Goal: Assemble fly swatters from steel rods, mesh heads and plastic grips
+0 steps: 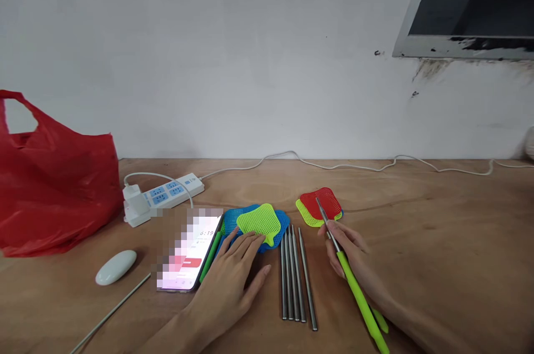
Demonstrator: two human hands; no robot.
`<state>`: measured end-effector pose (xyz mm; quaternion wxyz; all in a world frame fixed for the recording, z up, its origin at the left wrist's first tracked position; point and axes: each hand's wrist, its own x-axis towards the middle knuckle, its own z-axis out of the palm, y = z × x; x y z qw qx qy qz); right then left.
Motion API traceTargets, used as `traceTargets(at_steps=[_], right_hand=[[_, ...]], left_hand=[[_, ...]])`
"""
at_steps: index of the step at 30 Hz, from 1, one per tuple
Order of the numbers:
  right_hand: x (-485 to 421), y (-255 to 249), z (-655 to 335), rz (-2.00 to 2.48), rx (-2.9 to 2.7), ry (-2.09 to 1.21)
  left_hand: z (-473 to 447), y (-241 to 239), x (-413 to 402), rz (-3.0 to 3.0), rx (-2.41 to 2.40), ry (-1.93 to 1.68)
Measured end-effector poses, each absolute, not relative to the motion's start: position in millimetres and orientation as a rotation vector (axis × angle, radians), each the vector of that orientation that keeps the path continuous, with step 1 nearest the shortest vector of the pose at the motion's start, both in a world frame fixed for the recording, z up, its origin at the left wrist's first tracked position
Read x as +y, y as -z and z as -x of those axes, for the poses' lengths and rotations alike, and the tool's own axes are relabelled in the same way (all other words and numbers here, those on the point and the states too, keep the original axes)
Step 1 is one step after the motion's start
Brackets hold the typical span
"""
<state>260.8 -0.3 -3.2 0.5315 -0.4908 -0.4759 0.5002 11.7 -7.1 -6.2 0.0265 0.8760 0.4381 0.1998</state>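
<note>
My left hand (231,276) lies flat with fingers spread on the wooden table (438,232), fingertips touching a pile of mesh swatter heads: a lime-green head (259,222) on top of blue ones (233,216). My right hand (348,251) is closed round a metal rod with a lime-green handle (361,301), the rod's tip pointing at a red head (323,202) that rests on a yellow-green one (306,215). Between my hands lie several bare metal rods (294,276) side by side.
A phone (189,257) with a lit screen lies left of my left hand, a green handle (211,257) beside it. Further left sit a pale oval object (115,267), a thin rod (110,312), a white power strip (164,195) and a red plastic bag (50,176). A white cable (334,165) runs along the wall.
</note>
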Motion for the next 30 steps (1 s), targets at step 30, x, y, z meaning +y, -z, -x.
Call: traceTargets(at_steps=[30], right_hand=[[0.6,10.6,-263.8,1.281,-1.429,-1.359]], left_hand=[[-6.9,19.7,2.5,-2.738,1.538,-0.671]])
